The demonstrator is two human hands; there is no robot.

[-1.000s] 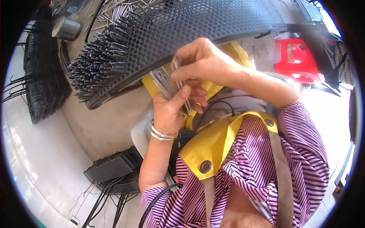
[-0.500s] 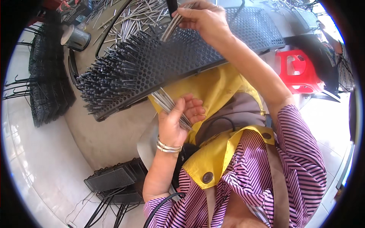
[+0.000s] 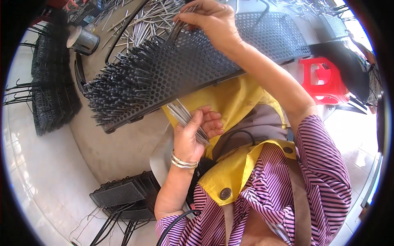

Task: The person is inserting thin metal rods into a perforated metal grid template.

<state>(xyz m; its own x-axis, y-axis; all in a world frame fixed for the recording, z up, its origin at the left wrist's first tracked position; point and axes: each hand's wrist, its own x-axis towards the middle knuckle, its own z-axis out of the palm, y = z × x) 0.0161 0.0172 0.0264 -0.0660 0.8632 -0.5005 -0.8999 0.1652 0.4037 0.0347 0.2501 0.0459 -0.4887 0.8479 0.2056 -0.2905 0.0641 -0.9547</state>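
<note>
Head view: the left hand [image 3: 192, 133] clasps a slim bundle [image 3: 177, 111] of straight, silver-grey rods across its palm, thumb laid over them and fingers half curled; the ends fan out slightly. The right hand [image 3: 211, 22] pinches a few darker-looking rods [image 3: 176, 32] between thumb and fingers, slanting down above the far side of the black rack [image 3: 262, 41]. The rack is a long panel full of round holes; on its left part stands a dense crowd of dark pins [image 3: 123, 84], leaning various ways.

How many rods either hand has is hard to count, and whether the right hand's rods touch the rack cannot be told. The heap [image 3: 143, 28] of loose rods behind is cut off by the upper edge, and what holds up the rack is hidden.

The rack's near edge lies over a yellow apron [image 3: 219, 174]. A metal can [image 3: 84, 42] stands at upper left, black panels [image 3: 55, 90] hang further left, and a red stool [image 3: 322, 84] sits on the pale, sunlit floor [image 3: 351, 137] at right.
</note>
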